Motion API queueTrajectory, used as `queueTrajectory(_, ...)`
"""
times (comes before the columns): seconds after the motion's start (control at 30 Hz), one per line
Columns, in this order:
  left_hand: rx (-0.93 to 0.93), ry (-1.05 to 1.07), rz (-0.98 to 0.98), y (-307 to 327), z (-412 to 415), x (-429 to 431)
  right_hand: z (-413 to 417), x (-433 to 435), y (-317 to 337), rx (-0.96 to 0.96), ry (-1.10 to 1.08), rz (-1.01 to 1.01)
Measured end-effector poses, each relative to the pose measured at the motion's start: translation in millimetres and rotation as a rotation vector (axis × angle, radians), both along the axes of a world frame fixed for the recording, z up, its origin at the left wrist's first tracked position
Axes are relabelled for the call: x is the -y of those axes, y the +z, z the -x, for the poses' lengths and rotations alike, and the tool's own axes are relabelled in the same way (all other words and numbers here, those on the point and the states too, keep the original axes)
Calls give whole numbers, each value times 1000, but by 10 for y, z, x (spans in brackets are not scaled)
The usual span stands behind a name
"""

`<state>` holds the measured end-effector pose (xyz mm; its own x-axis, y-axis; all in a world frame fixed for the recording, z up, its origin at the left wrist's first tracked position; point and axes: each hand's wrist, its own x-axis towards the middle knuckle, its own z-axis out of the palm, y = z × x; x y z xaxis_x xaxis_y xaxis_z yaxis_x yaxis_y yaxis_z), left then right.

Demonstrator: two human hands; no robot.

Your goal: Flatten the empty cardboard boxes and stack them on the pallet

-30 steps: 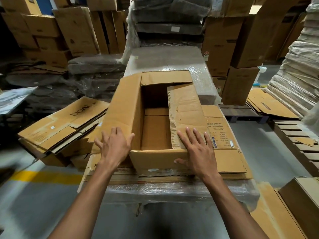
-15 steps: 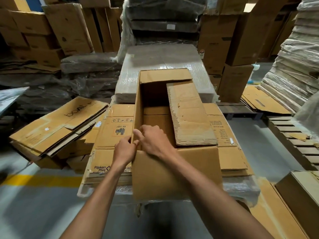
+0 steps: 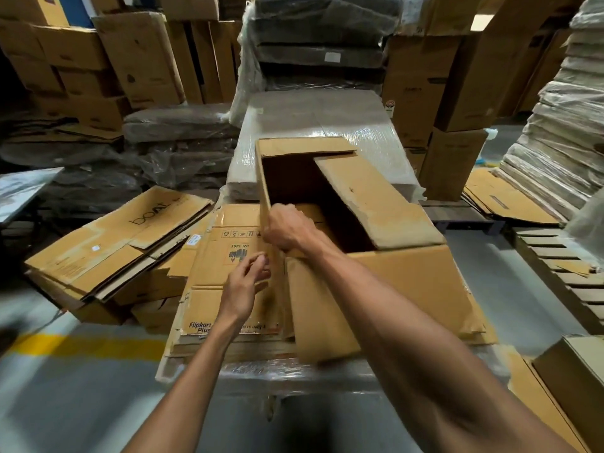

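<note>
Right now the right hand [image 3: 287,228] is clamped on the box [image 3: 408,282], its fingers curled over the top edge of the left wall just behind the near-left corner, with the forearm crossing above the front wall. The left hand [image 3: 243,281] sits lower, just outside that same corner, with thumb and fingers half curled toward each other. Blur hides whether they pinch the corner seam or only hover beside it, so its grip cannot be told. The hands are close together, one above the other, both at the box's left side.

The box lies straight ahead of the person, open top up, with its long axis running away from them. A side flap [image 3: 376,204] is folded in over the right half of the opening and a far flap [image 3: 304,147] lies across the back. The near-left corner is the part closest to both hands, and the right hand has the surer hold. Judging by this, the coming move turns on that corner: the left wall has to swing sideways so the box collapses along its length.

It stands on a stack [image 3: 209,289] of flattened boxes, itself on a wrapped bundle [image 3: 294,374]. A slumped pile [image 3: 114,250] lies to the left and a bare pallet [image 3: 568,273] to the right
</note>
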<state>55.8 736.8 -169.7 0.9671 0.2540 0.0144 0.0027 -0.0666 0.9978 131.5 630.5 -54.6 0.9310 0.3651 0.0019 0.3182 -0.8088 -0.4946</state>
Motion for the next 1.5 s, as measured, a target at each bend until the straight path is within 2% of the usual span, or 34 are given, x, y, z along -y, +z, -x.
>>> queueTrajectory(0.1,70,53,-231,122,-239,66,8,143,402,114,43,107)
queueTrajectory(0.2,171,74,-504,240,-423,147,16,438,529,234,59,219)
queueTrajectory(0.37,299,12,-774,412,-670,245,18,1195,254,357,-7,351)
queueTrajectory(0.5,341,-31,-1063,423,-884,286,90,1915,36,358,-107,309)
queueTrajectory(0.67,507,-78,-1370,501,-914,613,154,2663,-156,436,-256,341)
queueTrajectory(0.93,391,-192,-1341,194,-647,1336,197,3126,-604,388,-358,317)
queueTrajectory(1.17,300,-123,-1402,34,-439,1559,264,2305,-1104,536,-126,169)
queueTrajectory(1.37,216,-163,-1510,173,-338,1545,245,2190,-1377,633,-198,123)
queueTrajectory(1.5,169,-116,-1561,291,-252,1535,223,2208,-1391,652,-190,104)
